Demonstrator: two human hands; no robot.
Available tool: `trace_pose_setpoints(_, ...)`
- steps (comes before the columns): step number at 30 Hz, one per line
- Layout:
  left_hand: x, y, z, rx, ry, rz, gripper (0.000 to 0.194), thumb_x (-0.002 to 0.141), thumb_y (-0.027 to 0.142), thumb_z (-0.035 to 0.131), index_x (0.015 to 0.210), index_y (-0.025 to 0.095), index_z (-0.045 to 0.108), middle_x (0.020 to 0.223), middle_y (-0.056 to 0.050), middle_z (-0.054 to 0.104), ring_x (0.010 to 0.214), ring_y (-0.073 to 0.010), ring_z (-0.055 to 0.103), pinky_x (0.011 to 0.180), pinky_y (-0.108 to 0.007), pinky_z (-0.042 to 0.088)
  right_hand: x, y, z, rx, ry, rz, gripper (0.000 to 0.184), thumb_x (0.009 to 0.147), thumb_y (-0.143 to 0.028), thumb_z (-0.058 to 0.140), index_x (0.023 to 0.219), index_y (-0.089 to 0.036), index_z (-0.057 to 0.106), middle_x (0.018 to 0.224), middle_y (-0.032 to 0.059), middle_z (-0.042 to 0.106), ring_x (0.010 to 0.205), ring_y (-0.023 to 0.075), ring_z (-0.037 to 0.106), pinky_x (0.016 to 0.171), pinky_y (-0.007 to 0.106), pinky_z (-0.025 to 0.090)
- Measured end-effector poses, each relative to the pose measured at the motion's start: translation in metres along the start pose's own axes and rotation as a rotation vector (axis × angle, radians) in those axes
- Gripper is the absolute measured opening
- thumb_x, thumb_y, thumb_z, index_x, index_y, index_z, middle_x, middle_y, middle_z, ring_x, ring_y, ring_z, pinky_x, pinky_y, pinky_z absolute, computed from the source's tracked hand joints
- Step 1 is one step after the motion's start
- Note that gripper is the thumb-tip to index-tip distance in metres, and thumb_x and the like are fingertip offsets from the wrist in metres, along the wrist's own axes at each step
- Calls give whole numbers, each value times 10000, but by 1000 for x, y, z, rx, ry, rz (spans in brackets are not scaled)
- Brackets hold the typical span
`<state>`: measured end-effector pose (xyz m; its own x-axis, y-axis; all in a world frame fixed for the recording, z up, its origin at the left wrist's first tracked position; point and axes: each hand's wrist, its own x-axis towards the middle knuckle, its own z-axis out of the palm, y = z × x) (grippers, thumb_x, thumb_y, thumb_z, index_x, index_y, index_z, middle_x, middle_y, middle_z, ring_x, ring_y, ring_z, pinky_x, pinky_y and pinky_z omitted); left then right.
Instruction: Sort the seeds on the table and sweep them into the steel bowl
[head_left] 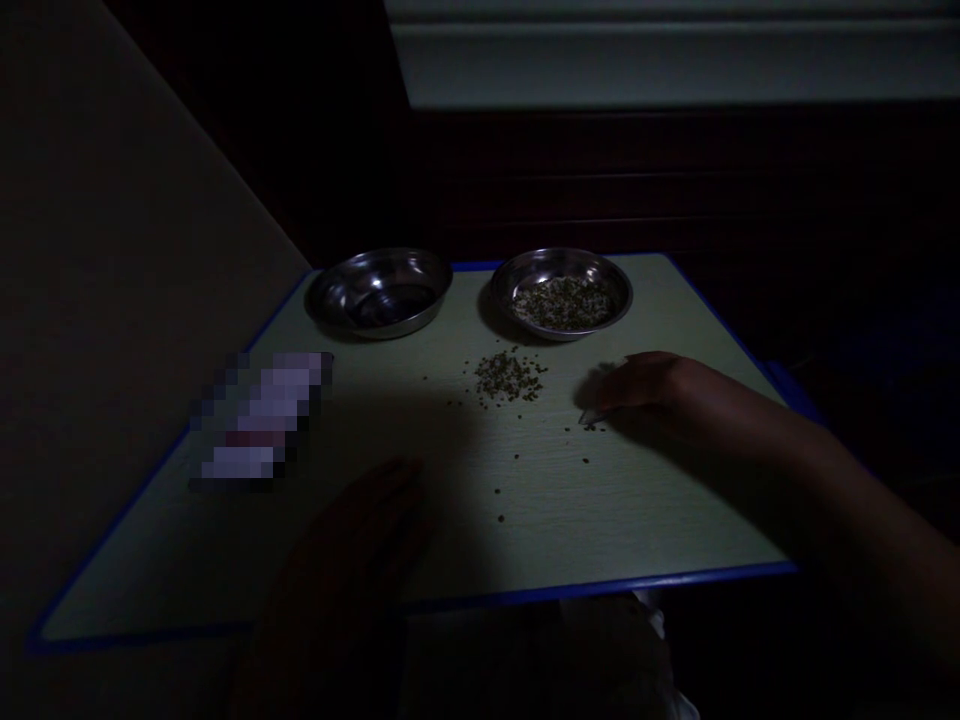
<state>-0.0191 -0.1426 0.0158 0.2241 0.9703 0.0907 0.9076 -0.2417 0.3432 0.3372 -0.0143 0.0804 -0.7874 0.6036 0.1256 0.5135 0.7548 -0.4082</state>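
Observation:
My right hand (645,385) is low over the right part of the table, fingers bent and closed. A small shiny, thin edge (589,418) shows just below its fingertips, too dim to make out. A few dark green beans (592,429) lie beside that edge. To the left of this hand is a loose pile of dark green beans (508,377), with single beans scattered nearer to me. In deep shadow at the front left, my left hand (367,520) rests flat with its fingers stretched out, apparently holding nothing.
At the far edge of the table (637,530) stand two steel bowls. The right bowl (555,325) holds green beans mixed with pale grains; nothing shows inside the left bowl (405,328). A blurred flat object (270,410) lies at left. A wall (135,300) borders that side.

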Motion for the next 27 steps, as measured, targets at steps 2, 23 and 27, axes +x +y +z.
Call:
trace_pose_setpoints(2,1,-3,3,-3,-1,-17,421,927,447,388,1295,277,499,1415,-37,461,1298,-248,410,1053,-495,387,4,-5,2,35,16,-51,317,854,-69,518,1087,-200,688,1125,48,690,1060,164,607,982,342,406)
trace_pose_setpoints(23,2,-5,1,48,-10,-10,448,913,461,418,1286,232,516,1398,-68,487,1280,-260,435,1035,-491,399,-10,-4,-7,122,-78,-18,252,871,-134,536,1032,-219,710,1054,43,708,980,163,640,888,318,467)
trace_pose_setpoints(27,3,-1,0,35,4,-30,442,915,459,421,1291,241,503,1395,-61,490,1276,-248,442,1036,-489,402,-5,-15,-3,228,-83,-104,241,878,-121,533,1024,-203,707,1070,52,701,1008,150,625,907,315,457)
